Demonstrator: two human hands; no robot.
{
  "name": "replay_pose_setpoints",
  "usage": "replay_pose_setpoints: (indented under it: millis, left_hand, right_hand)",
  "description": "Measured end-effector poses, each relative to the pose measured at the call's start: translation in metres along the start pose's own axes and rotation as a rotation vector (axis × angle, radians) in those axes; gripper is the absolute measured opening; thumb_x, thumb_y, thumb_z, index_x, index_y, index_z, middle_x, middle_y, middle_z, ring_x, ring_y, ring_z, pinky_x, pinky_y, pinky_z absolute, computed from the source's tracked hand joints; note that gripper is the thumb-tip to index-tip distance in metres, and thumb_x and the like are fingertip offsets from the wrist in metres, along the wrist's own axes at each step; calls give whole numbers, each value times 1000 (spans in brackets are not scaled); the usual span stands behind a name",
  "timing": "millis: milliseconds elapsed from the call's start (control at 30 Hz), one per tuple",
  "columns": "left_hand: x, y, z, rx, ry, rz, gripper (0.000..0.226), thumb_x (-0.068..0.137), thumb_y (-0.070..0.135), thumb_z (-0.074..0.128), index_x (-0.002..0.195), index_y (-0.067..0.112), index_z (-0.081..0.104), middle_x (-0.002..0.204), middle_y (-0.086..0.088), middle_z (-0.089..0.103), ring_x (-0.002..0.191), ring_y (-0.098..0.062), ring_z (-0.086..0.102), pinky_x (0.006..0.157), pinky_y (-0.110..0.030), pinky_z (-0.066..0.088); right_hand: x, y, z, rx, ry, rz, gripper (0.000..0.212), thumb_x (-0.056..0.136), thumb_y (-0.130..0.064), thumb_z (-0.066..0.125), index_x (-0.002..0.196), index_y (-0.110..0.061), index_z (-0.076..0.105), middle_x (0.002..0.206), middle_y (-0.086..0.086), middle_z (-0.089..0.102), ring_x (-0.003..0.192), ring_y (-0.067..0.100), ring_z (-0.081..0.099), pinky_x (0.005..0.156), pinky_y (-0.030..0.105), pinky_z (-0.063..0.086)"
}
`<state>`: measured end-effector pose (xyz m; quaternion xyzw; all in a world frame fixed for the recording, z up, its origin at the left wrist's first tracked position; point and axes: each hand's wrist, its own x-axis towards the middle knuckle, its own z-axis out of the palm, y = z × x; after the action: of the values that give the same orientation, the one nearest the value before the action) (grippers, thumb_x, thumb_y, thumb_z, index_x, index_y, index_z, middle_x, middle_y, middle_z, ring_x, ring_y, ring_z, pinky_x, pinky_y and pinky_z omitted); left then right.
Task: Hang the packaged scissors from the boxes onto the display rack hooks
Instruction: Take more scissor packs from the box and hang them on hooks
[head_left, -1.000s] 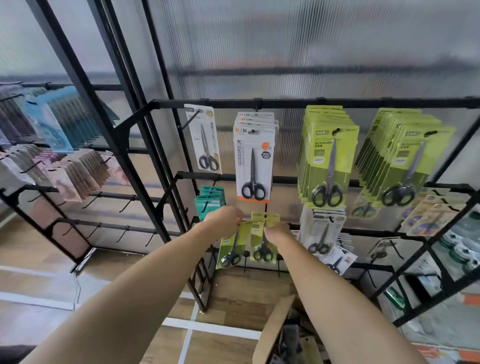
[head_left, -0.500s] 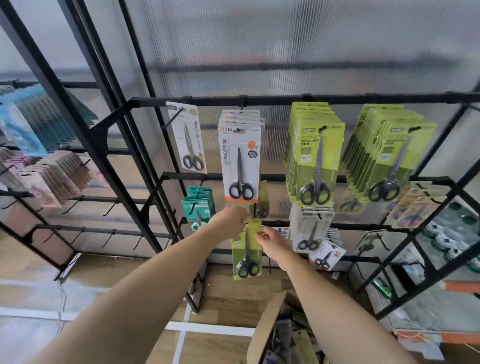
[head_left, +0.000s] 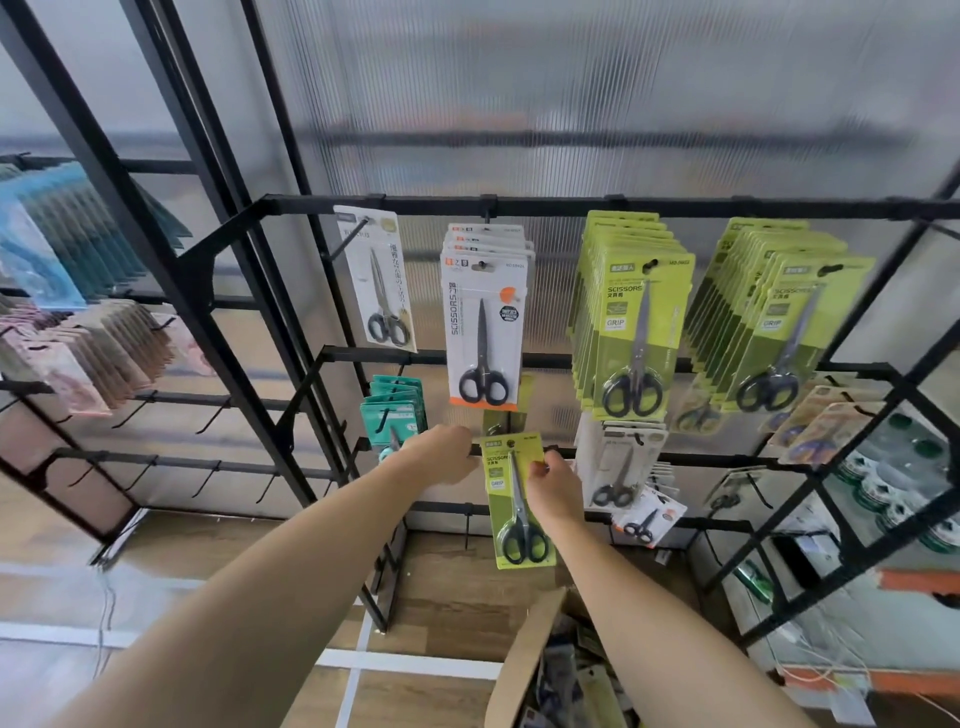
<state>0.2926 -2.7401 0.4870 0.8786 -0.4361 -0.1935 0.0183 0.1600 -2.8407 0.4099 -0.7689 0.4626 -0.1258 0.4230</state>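
Note:
A green pack of black-handled scissors (head_left: 514, 499) hangs upright in front of the black display rack (head_left: 571, 205), its top hole at a hook on the third bar. My right hand (head_left: 553, 488) pinches the pack's right edge. My left hand (head_left: 441, 452) is curled at the bar just left of the pack's top; what its fingers hold is hidden. Another green pack (head_left: 501, 418) hangs behind, mostly covered by the white scissor packs (head_left: 485, 317). An open cardboard box (head_left: 524, 660) with more packs stands below my right arm.
Two thick rows of green scissor packs (head_left: 631, 322) (head_left: 774, 322) fill the upper right hooks. A single white pack (head_left: 379, 280) and teal packs (head_left: 395, 410) hang to the left. Small white packs (head_left: 618, 467) hang right of my hand. A second rack (head_left: 78, 322) stands left.
The two green packs side by side have become one held in front; the other now hangs behind on the hook. My hands and view shifted slightly.

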Motion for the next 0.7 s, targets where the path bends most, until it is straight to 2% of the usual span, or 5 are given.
replay_pose_setpoints:
  millis: [167,333,500,700]
  left_hand:
    - [-6,1,-4,-2,-13,50,28,101,33,47,116,14,61,110,-7,66,92,-26,59,72,-35,48]
    - [-11,1,-9,-16,-15,71,33,102,27,46,132,18,57,114,-9,64,87,-22,54,78,-35,50]
    - [-6,-4,-9,-7,-18,44,26,101,32,47,111,12,60,97,-5,60,85,-23,58,70,-33,46]
    - [-9,-7,-11,3,-27,82,28,101,31,46,116,13,61,93,-2,58,83,-23,56,73,-34,48]
  right_hand:
    - [-5,-11,0,-75,12,-47,17,104,-17,37,93,-9,47,71,1,49,70,24,48,63,35,34]
    - [-3,-21,-2,-9,101,56,13,101,-16,40,103,-10,51,88,5,56,84,30,53,72,36,40]
    - [-7,-12,1,-128,55,52,8,99,-15,40,98,-13,47,85,5,56,83,31,55,69,38,42]
    - [-10,-17,8,-143,42,10,9,101,-13,39,98,-9,46,81,3,53,81,29,54,66,38,40]
